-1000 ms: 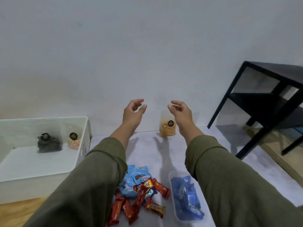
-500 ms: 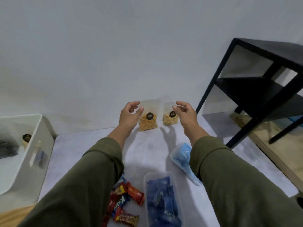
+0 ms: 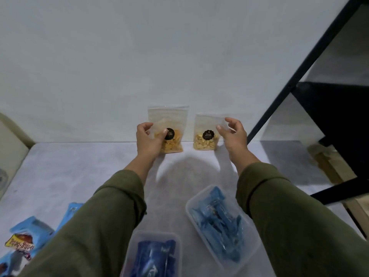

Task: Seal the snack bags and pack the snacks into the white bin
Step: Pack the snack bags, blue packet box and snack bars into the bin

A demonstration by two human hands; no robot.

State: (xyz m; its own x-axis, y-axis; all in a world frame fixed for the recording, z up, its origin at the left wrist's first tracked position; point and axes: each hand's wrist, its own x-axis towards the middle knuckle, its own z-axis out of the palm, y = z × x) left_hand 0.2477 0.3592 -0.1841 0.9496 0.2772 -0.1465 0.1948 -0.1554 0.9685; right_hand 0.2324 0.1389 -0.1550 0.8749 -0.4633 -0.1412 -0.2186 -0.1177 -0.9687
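Two clear snack bags stand upright against the wall at the far edge of the grey mat [image 3: 79, 176]. The left bag [image 3: 173, 124], holding orange-yellow pieces and bearing a black round label, is taller; the right bag [image 3: 206, 134], holding paler pieces and a like label, stands just beside it with a small gap between them.

The left hand [image 3: 148, 139] grips the left bag at its left side, fingers curled behind the plastic and thumb pressed on the front near the label. The right hand [image 3: 232, 134] is at the right bag's right edge, fingers loosely curled and slightly spread, thumb toward the plastic; whether it touches the bag cannot be told.

Nearer the front edge of the mat lie two clear tubs: one [image 3: 219, 226] under the right forearm, filled with light blue wrappers, and one [image 3: 153, 254] between the forearms, filled with dark blue wrappers. Blue snack packets [image 3: 30, 236] lie at the front left corner.

A black shelf [image 3: 329, 120] stands right of the mat, close to the right bag. Only a corner of the white bin [image 3: 10, 144] shows at the left edge.
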